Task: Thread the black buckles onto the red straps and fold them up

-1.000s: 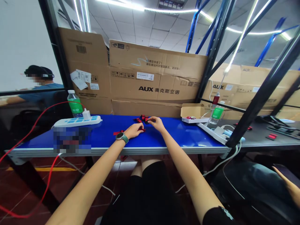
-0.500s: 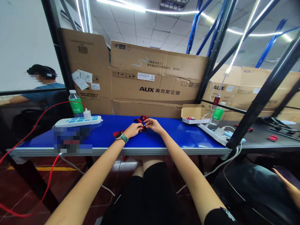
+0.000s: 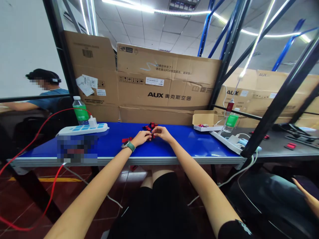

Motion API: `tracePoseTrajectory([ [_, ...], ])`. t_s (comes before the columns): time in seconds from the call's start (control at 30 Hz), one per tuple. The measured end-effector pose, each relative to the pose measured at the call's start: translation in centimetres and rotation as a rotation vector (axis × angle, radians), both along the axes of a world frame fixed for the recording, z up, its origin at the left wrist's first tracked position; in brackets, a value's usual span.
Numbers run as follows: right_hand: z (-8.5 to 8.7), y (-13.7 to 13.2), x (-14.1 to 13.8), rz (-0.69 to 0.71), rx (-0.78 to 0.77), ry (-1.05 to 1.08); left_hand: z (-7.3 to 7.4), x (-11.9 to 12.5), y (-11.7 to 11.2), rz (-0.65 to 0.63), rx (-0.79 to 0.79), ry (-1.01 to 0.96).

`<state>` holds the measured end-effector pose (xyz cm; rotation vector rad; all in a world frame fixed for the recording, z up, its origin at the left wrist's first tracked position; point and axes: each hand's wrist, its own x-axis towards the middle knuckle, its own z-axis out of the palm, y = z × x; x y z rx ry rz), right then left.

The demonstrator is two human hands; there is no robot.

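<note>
from my remote seat, the left hand (image 3: 141, 138) and right hand (image 3: 160, 132) are both drawn narrow, their fingertips meeting over the blue table (image 3: 189, 142). they close around something among the small red and black pieces (image 3: 150, 127), but the fingers hide it, so i cannot tell what, if anything, either hand holds. most of the pieces lie in a loose heap just behind the fingertips, while one red piece (image 3: 126, 139) lies apart, just off the left hand. the main risk is crowding: with the fingers this close to the heap, a slip or stray knuckle could scatter it or flick a piece away. a piece skidding toward me could cross the table's front edge (image 3: 124, 160) and drop to the floor. the watch (image 3: 128, 145) on the left wrist could catch the lone red piece if that hand sweeps sideways. a piece sliding the other way could also get lost against the power strip (image 3: 82, 130).
</note>
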<state>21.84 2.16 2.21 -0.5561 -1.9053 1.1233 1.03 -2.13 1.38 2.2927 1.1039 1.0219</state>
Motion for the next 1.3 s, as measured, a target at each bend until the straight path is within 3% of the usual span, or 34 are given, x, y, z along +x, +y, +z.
tracePoseTrajectory([
  [0.17, -0.3, -0.2, -0.6, -0.132, 0.054, -0.015, -0.2, 0.0, 0.2, 0.07, -0.006, -0.043],
  [0.33, -0.7, -0.2, -1.0, -0.154, -0.126, -0.078, -0.4, -0.2, 0.3, 0.154, 0.055, -0.127],
  [0.53, -0.6, -0.4, -1.0, -0.198, -0.159, -0.143, -0.2, -0.2, -0.3, 0.124, 0.236, 0.052],
  [0.7, -0.4, -0.6, -1.0, -0.2, -0.07, -0.225, 0.5, 0.2, -1.2, 0.221, 0.308, 0.22],
  [0.83, -0.3, -0.4, -1.0, -0.405, -0.05, -0.202, 0.8, 0.3, -1.6, 0.317, 0.287, 0.29],
  [1.0, -0.1, 0.1, 0.2, -0.749, -0.106, -0.191, 0.4, 0.0, -1.3, 0.393, 0.272, 0.232],
  [1.13, 0.0, 0.0, 1.6, -1.01, 0.06, -0.197, -0.2, -0.4, -0.8, 0.397, 0.223, 0.3],
  [1.2, 0.1, -0.1, 1.9, -1.077, 0.169, -0.238, -0.3, -0.5, -0.6, 0.373, 0.211, 0.344],
  [1.3, 0.1, -0.2, 1.4, -0.993, 0.307, -0.303, -0.6, -0.4, -0.3, 0.342, 0.225, 0.314],
])
